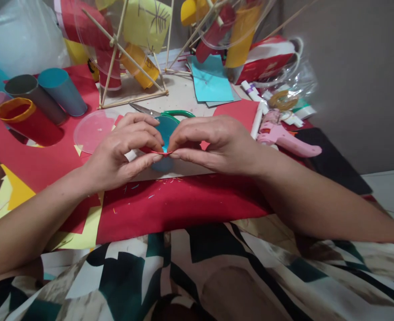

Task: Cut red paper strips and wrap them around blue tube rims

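Between my two hands is a thin strip of red paper (165,154), pinched from both ends near the table's front. My left hand (126,149) grips it between thumb and fingers. On the other side my right hand (213,142) pinches it the same way, the fingertips of both hands almost meeting. Just behind and below the strip is a blue round piece (166,127), partly covered by the fingers. Scissors with green handles (178,113) lie beyond my hands, blades pointing left.
Red, grey and blue paper tubes (63,91) stand at the left by a clear plastic disc (91,131). Stick frames (133,93) with coloured cups rise at the back. Blue paper (212,80) and a pink glue gun (290,140) lie to the right. Yellow scraps (16,187) lie front left.
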`<act>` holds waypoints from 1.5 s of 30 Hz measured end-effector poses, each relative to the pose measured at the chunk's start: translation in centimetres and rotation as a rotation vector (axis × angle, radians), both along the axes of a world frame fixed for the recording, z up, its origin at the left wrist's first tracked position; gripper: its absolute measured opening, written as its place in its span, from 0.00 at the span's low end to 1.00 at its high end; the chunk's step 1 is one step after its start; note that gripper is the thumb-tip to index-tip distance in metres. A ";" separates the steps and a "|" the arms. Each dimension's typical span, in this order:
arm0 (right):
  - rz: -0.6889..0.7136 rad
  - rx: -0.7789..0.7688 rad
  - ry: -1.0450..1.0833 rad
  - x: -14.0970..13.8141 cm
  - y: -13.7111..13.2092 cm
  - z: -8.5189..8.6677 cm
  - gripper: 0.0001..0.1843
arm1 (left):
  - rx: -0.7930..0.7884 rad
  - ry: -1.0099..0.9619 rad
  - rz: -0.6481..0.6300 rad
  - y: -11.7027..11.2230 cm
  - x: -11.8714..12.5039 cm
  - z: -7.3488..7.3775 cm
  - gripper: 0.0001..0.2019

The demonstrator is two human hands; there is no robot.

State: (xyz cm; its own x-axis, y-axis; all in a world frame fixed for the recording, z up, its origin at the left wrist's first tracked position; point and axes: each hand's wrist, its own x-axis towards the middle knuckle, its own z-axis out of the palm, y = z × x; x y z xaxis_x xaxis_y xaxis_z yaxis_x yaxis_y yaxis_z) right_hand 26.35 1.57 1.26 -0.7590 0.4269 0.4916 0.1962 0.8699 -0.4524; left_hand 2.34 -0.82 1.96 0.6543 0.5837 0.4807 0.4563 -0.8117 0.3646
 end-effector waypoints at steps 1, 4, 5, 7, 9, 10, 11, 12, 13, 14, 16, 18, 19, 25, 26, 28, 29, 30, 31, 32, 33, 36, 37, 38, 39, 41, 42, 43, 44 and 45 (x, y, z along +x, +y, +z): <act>-0.004 -0.008 0.006 0.0 0.1 0.0 0.07 | -0.001 -0.001 0.000 0.0 0.0 0.0 0.09; -0.021 -0.027 0.030 0.0 0.2 0.1 0.06 | 0.005 -0.021 -0.003 0.0 -0.1 -0.1 0.08; -0.021 -0.025 0.035 0.1 0.2 0.2 0.06 | 0.008 -0.027 0.007 0.1 -0.1 -0.1 0.08; 0.002 0.000 0.044 0.2 0.2 0.2 0.08 | 0.018 -0.040 0.046 0.1 -0.3 -0.2 0.06; 0.042 0.047 0.063 0.4 0.3 0.1 0.14 | 0.041 -0.061 0.071 0.2 -0.4 -0.4 0.06; 0.059 0.072 0.072 0.5 0.3 0.0 0.16 | 0.055 -0.074 0.076 0.3 -0.4 -0.5 0.06; 0.068 0.095 0.083 0.5 0.4 -0.2 0.16 | 0.067 -0.084 0.076 0.3 -0.4 -0.5 0.05; 0.070 0.120 0.097 0.6 0.5 -0.4 0.16 | 0.081 -0.091 0.069 0.3 -0.4 -0.5 0.05; 0.065 0.145 0.112 0.7 0.6 -0.6 0.15 | 0.097 -0.093 0.058 0.3 -0.3 -0.5 0.04; 0.053 0.171 0.127 0.7 0.7 -0.8 0.14 | 0.113 -0.089 0.049 0.3 -0.3 -0.5 0.04; 0.023 0.218 0.149 0.8 0.9 -1.1 0.12 | 0.137 -0.061 0.041 0.1 -0.2 -0.5 0.03; 0.000 0.243 0.145 0.9 0.9 -1.3 0.12 | 0.156 -0.019 0.043 -0.1 -0.1 -0.4 0.04; -0.013 0.244 0.138 0.9 0.9 -1.3 0.11 | 0.163 0.000 0.048 -0.2 0.0 -0.5 0.05; -0.139 0.263 0.238 0.9 0.0 -1.1 0.11 | 0.239 -0.040 0.093 -0.9 0.1 -0.8 0.17; -0.160 0.274 0.263 0.9 -0.2 -1.0 0.11 | 0.251 -0.066 0.095 -1.1 0.1 -0.8 0.16; -0.182 0.290 0.310 0.7 -0.7 -0.7 0.11 | 0.272 -0.123 0.097 -1.5 0.1 -0.4 0.15; -0.179 0.291 0.337 0.7 -0.9 -0.6 0.11 | 0.283 -0.144 0.099 -1.8 0.2 -0.1 0.14; -0.169 0.288 0.370 0.6 -1.2 -0.4 0.11 | 0.296 -0.156 0.104 -2.1 0.2 0.3 0.14; -0.155 0.280 0.408 0.5 -1.5 -0.2 0.11 | 0.304 -0.161 0.112 -2.5 0.2 0.7 0.14; -0.146 0.263 0.448 0.5 -1.8 0.0 0.11 | 0.296 -0.160 0.124 -3.0 0.3 1.2 0.14; -0.143 0.235 0.485 0.4 -2.2 0.2 0.10 | 0.265 -0.158 0.141 -3.6 0.4 1.8 0.14; -0.185 0.040 0.514 0.1 -3.3 0.7 0.07 | 0.051 -0.185 0.216 -5.3 0.9 3.3 0.12; -0.194 -0.060 0.501 0.0 -3.6 0.9 0.06 | -0.036 -0.203 0.240 -5.9 1.1 3.7 0.12; -0.190 -0.173 0.485 -0.1 -3.9 1.0 0.05 | -0.118 -0.221 0.258 -6.3 1.2 4.0 0.12; -0.172 -0.293 0.473 -0.2 -4.1 1.0 0.04 | -0.193 -0.239 0.266 -6.6 1.4 4.2 0.12; -0.102 -0.532 0.467 -0.5 -4.5 1.1 0.02 | -0.336 -0.277 0.260 -6.8 1.7 4.2 0.10; -0.065 -0.642 0.467 -0.6 -4.6 1.1 0.02 | -0.405 -0.303 0.255 -6.8 1.8 4.1 0.09; -0.035 -0.740 0.464 -0.7 -4.6 1.1 0.02 | -0.471 -0.334 0.249 -6.7 1.9 4.0 0.07; -0.010 -0.822 0.459 -0.7 -4.6 1.1 0.04 | -0.534 -0.371 0.243 -6.6 1.9 3.9 0.05; 0.004 -0.888 0.451 -0.7 -4.5 1.1 0.05 | -0.598 -0.409 0.243 -6.4 1.9 3.8 0.04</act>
State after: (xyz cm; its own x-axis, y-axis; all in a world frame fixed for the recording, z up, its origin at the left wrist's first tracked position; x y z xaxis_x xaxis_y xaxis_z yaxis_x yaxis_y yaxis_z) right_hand 25.63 -2.96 2.33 -0.5821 0.7775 0.2381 -0.1567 0.1801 -0.9711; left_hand 4.28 -7.25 5.72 0.3119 0.9257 0.2140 0.3306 -0.3169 0.8890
